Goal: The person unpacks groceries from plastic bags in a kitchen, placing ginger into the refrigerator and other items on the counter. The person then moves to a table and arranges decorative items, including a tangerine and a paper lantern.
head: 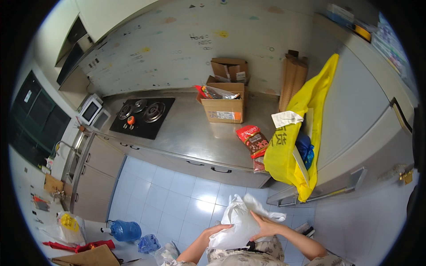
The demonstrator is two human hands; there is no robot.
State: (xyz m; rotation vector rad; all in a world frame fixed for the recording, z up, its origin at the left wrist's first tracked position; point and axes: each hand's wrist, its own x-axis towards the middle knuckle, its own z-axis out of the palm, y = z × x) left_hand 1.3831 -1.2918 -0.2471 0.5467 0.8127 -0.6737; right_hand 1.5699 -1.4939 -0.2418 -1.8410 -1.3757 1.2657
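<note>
A bulging white plastic bag (pixel 234 221) is held up in front of my body, above the tiled floor. My left hand (pixel 216 229) grips it from the left side. On its right side my right hand (pixel 264 226) presses with the fingers spread over the plastic. What the bag contains is hidden. Beyond it, a large yellow plastic bag (pixel 286 159) sags over the counter's right end, with a dark blue item (pixel 303 146) showing in its opening. Beside that lies a red and brown food packet (pixel 253 141).
On the steel counter (pixel 186 133) stand an open cardboard box (pixel 223 109) with packets inside and a black gas hob (pixel 143 116). Brown cardboard rolls (pixel 292 79) lean at the back. A blue water jug (pixel 124 230) lies on the floor at left. Cabinet handles (pixel 221 170) project below the counter.
</note>
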